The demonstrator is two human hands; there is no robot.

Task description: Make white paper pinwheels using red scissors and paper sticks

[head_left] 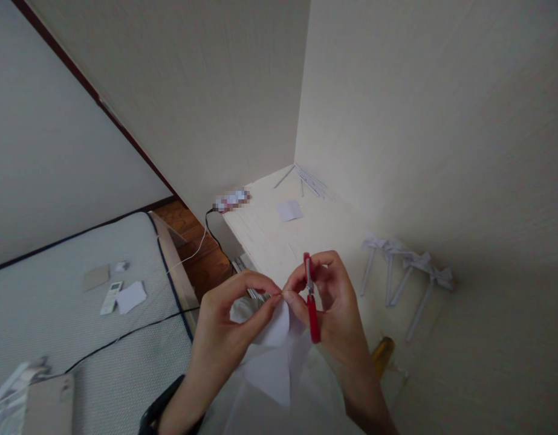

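My left hand (233, 320) pinches the top of a folded sheet of white paper (276, 374) between thumb and forefinger. At the same spot the thumb and forefinger of my right hand (337, 308) meet it, so the fingertips of both hands nearly touch. What lies right between the fingertips is too small to make out. A small pair of red-handled scissors (312, 317) hangs upright across my right hand, held by its fingers. The paper spreads downward below my hands, in front of my lap.
White sticks (311, 181) and a square of white paper (289, 211) lie on the pale table (265, 232). Several paper pinwheels (417, 261) on sticks lie along the right wall, near a yellowish cylinder (382, 356). On the left mattress (138, 356) are a remote (110, 298) and a cable.
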